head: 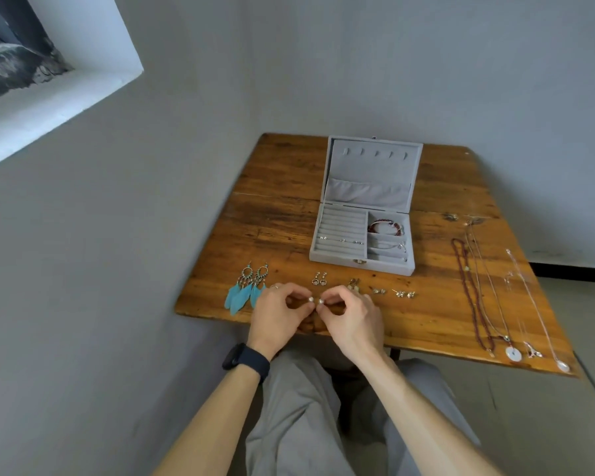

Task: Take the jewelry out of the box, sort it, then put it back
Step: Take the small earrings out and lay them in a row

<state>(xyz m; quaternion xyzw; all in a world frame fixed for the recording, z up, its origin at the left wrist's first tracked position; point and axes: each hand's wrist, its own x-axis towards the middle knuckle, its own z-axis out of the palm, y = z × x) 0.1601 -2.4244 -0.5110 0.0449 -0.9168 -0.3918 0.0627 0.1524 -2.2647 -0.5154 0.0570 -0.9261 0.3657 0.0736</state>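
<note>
A person sits at a small wooden table [282,207] pushed into a corner of the room. Both hands hover over its near edge, close together. The left hand [277,312], with a dark watch [246,360] on the wrist, pinches a small pale round earring [311,299] between thumb and forefinger. The right hand [351,314] pinches a second round earring [321,301] in the same way. The two earrings are almost touching.

Farther back, in the middle of the table, a grey jewelry box [337,261] stands open with its lid raised. The padded rolls in its left half hold a few small rings [342,240]. A red bead bracelet [385,226] lies in the back right compartment.

Between the box and the hands, earrings lie in a row on the wood. A pair of turquoise feather earrings [248,290] is at the left end. A small dangling pair [319,279] lies just beyond the fingers. Tiny studs [404,294] are to the right.

Along the right side of the table, necklaces are laid out straight, side by side. One is a dark red bead necklace [471,293], another a thin chain with a white disc pendant [513,353].
</note>
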